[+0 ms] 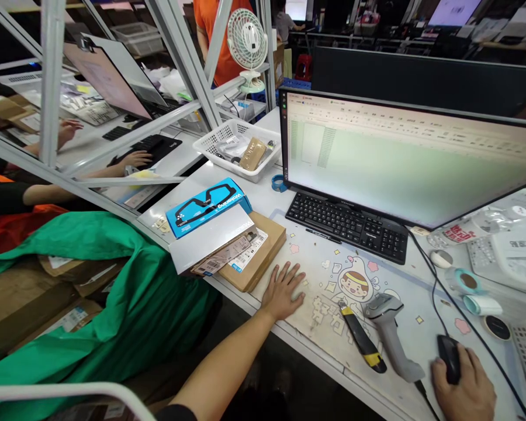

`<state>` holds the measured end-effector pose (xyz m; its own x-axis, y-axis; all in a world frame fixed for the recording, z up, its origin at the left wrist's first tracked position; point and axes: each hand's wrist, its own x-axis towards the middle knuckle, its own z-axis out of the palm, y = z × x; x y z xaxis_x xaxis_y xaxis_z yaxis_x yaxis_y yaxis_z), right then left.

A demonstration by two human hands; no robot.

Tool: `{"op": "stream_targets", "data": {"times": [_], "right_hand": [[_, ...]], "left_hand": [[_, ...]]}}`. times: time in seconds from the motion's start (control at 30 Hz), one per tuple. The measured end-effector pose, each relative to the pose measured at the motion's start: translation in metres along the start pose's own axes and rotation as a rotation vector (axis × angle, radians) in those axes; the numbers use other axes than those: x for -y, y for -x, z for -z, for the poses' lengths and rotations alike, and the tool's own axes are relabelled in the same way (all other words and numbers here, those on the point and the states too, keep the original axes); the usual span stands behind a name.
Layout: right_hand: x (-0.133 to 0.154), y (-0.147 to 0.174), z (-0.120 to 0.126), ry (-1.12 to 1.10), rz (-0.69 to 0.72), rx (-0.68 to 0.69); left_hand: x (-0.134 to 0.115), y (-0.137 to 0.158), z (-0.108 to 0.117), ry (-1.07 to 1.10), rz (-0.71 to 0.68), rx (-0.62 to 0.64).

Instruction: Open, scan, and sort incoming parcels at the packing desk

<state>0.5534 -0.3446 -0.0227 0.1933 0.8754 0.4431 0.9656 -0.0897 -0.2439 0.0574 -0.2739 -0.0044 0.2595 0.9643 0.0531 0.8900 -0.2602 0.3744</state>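
Observation:
My left hand lies flat on the printed desk mat, fingers spread and holding nothing. Just beyond it is a brown cardboard box with a label, partly covered by a white box and a blue box picturing a black frame. At the lower right, my right hand is curved round a black computer mouse. Between my hands lie a yellow-and-black utility knife and a grey barcode scanner. A black keyboard sits under the monitor, which displays a spreadsheet.
A white basket with small packages stands behind the boxes, near a blue tape roll. Left of the desk, a green cloth sack holds cartons. Metal frame bars separate a co-worker's desk. A plastic bottle lies right.

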Motion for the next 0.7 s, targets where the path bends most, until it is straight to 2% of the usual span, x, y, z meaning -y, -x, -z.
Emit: {"op": "stream_targets", "data": {"times": [0.27, 0.57, 0.7], "right_hand": [[0.006, -0.004, 0.003, 0.015, -0.082, 0.061], [0.011, -0.001, 0.002, -0.052, -0.059, -0.001], [0.009, 0.001, -0.002, -0.01, -0.085, -0.033]], "left_hand": [[0.002, 0.0, -0.003, -0.011, -0.014, -0.025], [0.007, 0.0, -0.014, 0.013, -0.05, -0.07], [0.008, 0.0, -0.017, 0.033, -0.049, -0.092]]}}
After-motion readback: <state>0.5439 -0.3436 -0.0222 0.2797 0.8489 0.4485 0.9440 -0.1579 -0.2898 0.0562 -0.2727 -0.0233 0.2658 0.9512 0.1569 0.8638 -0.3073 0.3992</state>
